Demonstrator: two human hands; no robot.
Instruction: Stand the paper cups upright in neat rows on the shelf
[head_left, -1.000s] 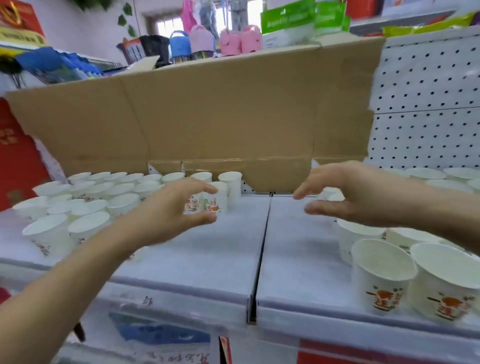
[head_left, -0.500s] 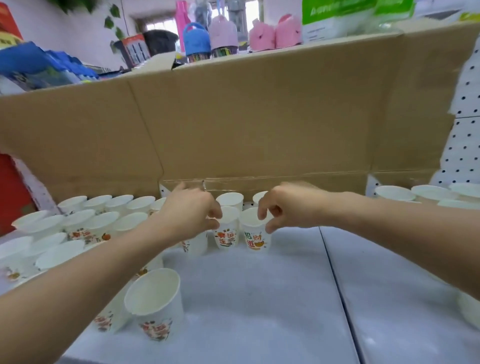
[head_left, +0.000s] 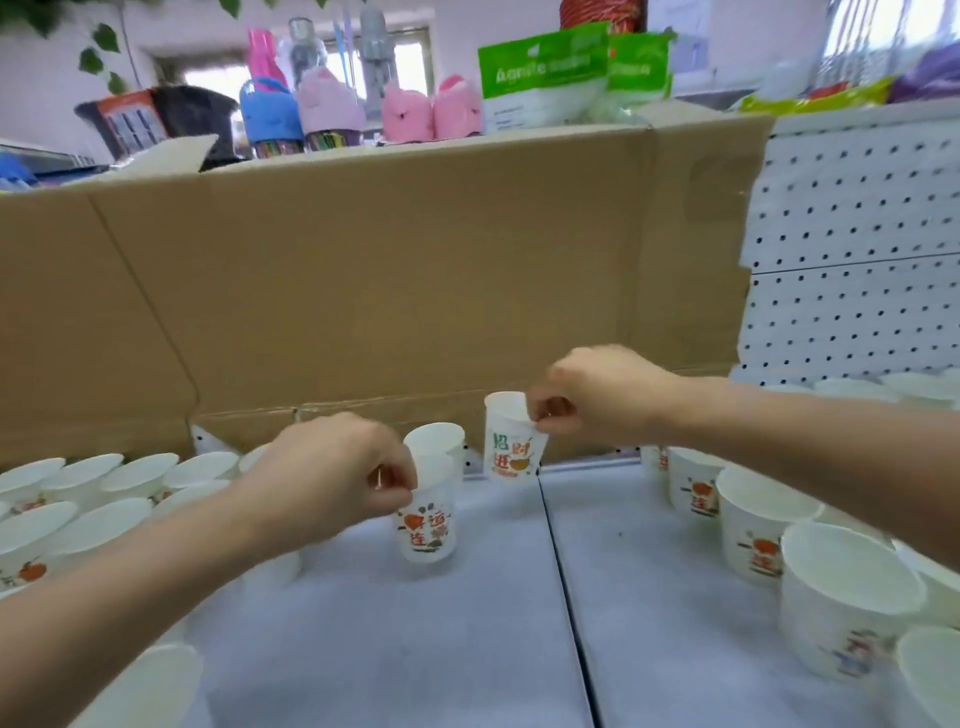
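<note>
Head camera: the left hand (head_left: 332, 478) pinches the rim of a paper cup (head_left: 428, 525) printed with a red 连, at the middle of the shelf (head_left: 467, 649). At its one o'clock, the right hand (head_left: 592, 400) pinches the rim of a second cup (head_left: 514, 449) reading 招财进, near the cardboard (head_left: 415, 286).

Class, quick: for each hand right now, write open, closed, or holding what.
Left hand: holding the red-printed cup by its rim.
Right hand: holding the green-lettered cup by its rim.
</note>
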